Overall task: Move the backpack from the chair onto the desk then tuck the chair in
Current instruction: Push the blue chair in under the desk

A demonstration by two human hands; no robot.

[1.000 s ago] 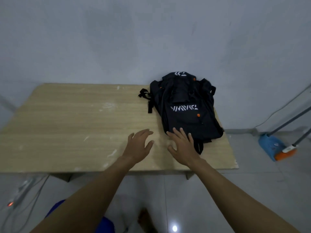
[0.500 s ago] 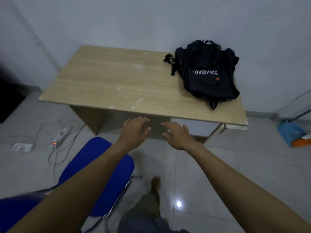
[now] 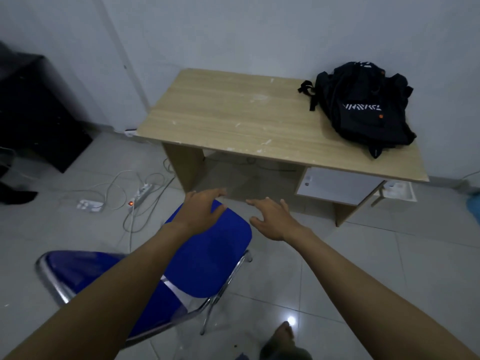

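Note:
The black backpack [image 3: 363, 110] with white lettering lies on the right end of the wooden desk [image 3: 233, 120], near the wall. A blue chair [image 3: 207, 255] with a chrome frame stands on the floor in front of the desk, its backrest at the lower left. My left hand [image 3: 202, 211] hovers over the front of the blue seat, fingers spread, holding nothing. My right hand [image 3: 272, 216] is open too, in the air just right of the seat's front edge. Both hands are well short of the desk.
A power strip [image 3: 141, 193] with a red light and loose cables lies on the tiled floor left of the desk. A black cabinet [image 3: 39, 113] stands at the far left. A white drawer front [image 3: 335, 185] sits under the desk's right side. My foot [image 3: 283, 339] shows at the bottom.
My hands have pulled back from the desk top beside the backpack to above the chair seat. The view has swung back and left, bringing the blue chair and floor into sight.

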